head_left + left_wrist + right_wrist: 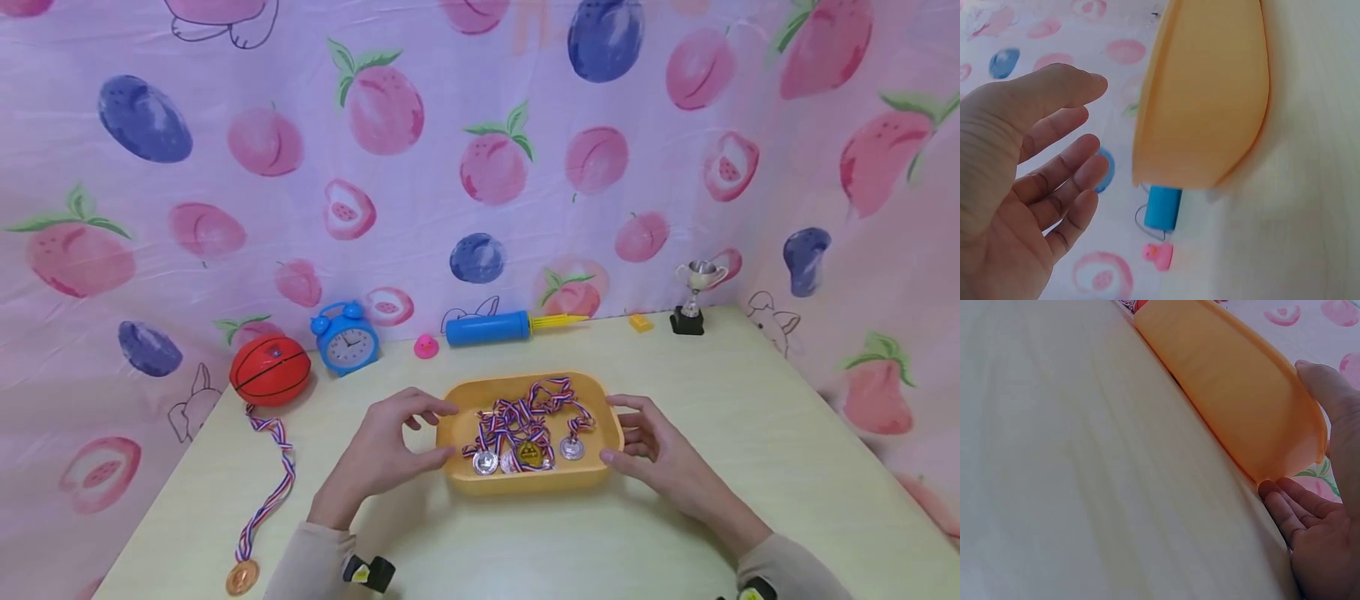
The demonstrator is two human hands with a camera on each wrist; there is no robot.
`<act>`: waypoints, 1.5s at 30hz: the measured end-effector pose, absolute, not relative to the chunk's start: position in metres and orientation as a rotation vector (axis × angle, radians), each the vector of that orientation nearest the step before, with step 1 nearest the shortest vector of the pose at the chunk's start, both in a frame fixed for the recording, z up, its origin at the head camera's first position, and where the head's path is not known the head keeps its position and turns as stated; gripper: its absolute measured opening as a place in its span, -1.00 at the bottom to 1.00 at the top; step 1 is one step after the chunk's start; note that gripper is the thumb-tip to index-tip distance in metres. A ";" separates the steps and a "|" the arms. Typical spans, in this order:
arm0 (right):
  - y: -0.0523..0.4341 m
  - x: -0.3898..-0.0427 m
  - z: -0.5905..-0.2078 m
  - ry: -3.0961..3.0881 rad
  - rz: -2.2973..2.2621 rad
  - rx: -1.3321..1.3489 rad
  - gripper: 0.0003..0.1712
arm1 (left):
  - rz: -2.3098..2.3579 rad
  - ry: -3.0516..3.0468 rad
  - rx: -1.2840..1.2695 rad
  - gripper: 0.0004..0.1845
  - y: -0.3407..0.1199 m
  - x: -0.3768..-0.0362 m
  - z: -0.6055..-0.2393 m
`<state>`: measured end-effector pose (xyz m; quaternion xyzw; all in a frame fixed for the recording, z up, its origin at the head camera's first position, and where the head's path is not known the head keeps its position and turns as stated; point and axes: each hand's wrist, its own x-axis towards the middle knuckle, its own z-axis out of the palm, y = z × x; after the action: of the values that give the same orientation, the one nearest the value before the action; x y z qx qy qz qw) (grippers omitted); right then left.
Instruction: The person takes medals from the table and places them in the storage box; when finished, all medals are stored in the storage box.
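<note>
A yellow tray point(525, 483) sits on the table, holding several medals point(529, 454) with tangled red, white and blue ribbons. My left hand point(393, 442) is at the tray's left end, thumb and fingers spread. In the left wrist view, a gap shows between the left hand point(1041, 169) and the tray point(1204, 100). At the right end, my right hand point(660, 454) has its thumb at the rim and its fingers along the outside. The right wrist view shows the right hand point(1329, 531) with extended fingertips against the tray's point(1229, 387) lower corner.
Along the back stand a red basketball point(270, 371), blue alarm clock point(348, 346), pink rubber duck point(426, 347), blue hand pump point(487, 329), small yellow block point(641, 322) and trophy cup point(693, 296). A bronze medal point(242, 577) lies at front left, its ribbon point(281, 492) stretching toward the ball.
</note>
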<state>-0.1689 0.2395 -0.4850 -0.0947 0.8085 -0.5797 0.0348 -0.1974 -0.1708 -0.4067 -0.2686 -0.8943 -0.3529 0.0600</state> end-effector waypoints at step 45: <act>0.240 -0.170 -0.485 2.480 -1.779 -0.272 -0.11 | -0.937 -2.695 -0.195 -0.32 -0.348 -0.101 -0.449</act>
<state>-0.1697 0.2401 -0.4853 -0.0886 0.8086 -0.5803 0.0388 -0.1011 -0.3484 -0.4487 -0.0675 -0.9330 -0.3244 0.1402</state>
